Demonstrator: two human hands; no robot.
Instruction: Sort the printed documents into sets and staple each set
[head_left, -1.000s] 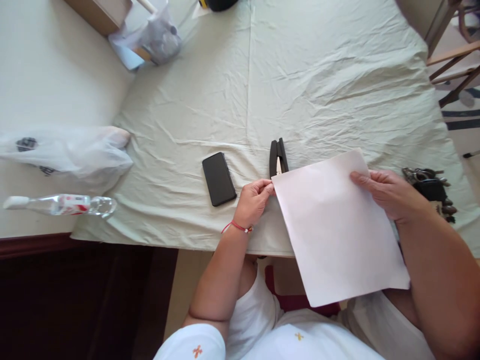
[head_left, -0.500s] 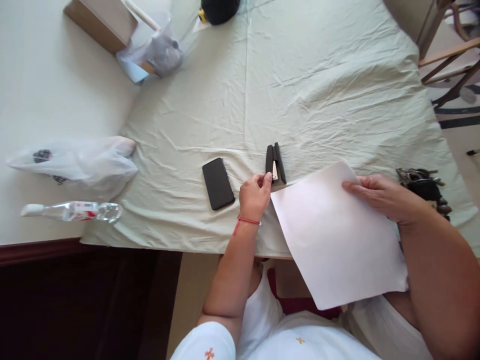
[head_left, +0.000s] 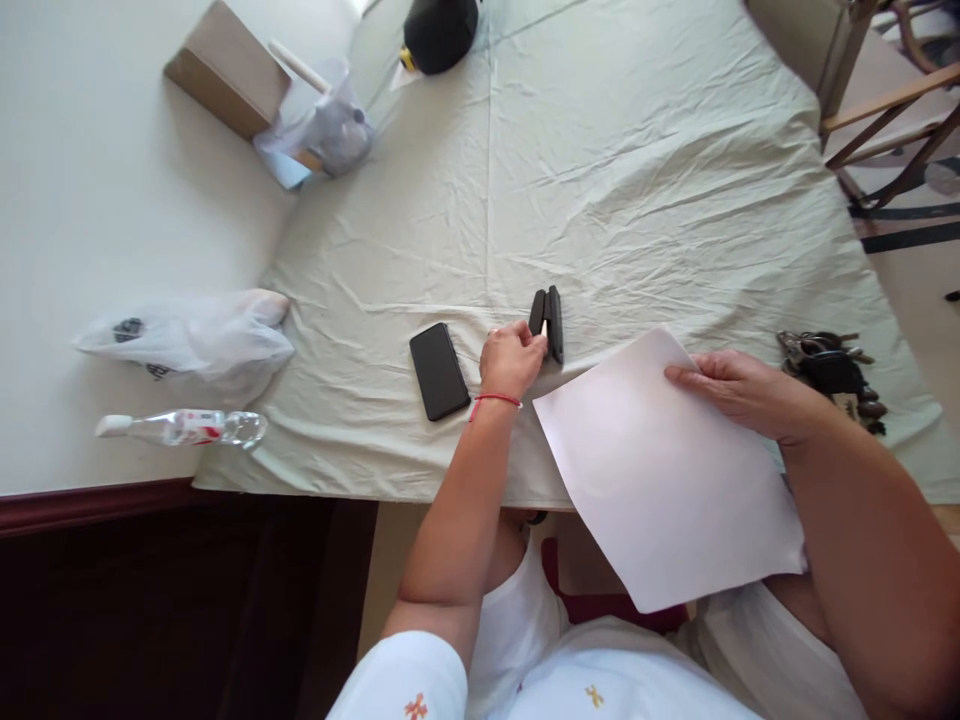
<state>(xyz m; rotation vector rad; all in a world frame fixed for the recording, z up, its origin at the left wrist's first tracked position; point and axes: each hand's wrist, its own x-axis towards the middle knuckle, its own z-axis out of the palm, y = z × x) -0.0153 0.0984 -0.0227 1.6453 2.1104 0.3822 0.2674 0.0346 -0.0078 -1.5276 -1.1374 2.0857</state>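
A black stapler [head_left: 553,322] lies on its side on the pale green tablecloth [head_left: 645,230]. The fingers of my left hand [head_left: 511,358] are closed on the stapler's near end. My right hand [head_left: 724,392] pinches the upper right edge of white paper [head_left: 667,480], thumb on top. This paper slants down over the table's front edge towards my lap; whether it is one sheet or several I cannot tell. Left of my left hand, a black smartphone [head_left: 439,371] lies flat, apart from it.
A bunch of keys [head_left: 825,370] lies by my right forearm. At the left are a clear plastic bottle [head_left: 187,428] and a white plastic bag [head_left: 202,345]. Farther back stand a cardboard box [head_left: 229,70], a bagged container [head_left: 337,125] and a black object [head_left: 441,35]. A chair [head_left: 892,100] stands at the right.
The gap between the stapler's two arms has narrowed, and my left fingers have shifted slightly over its near end. My right hand keeps its hold on the paper. The view has shifted a little.
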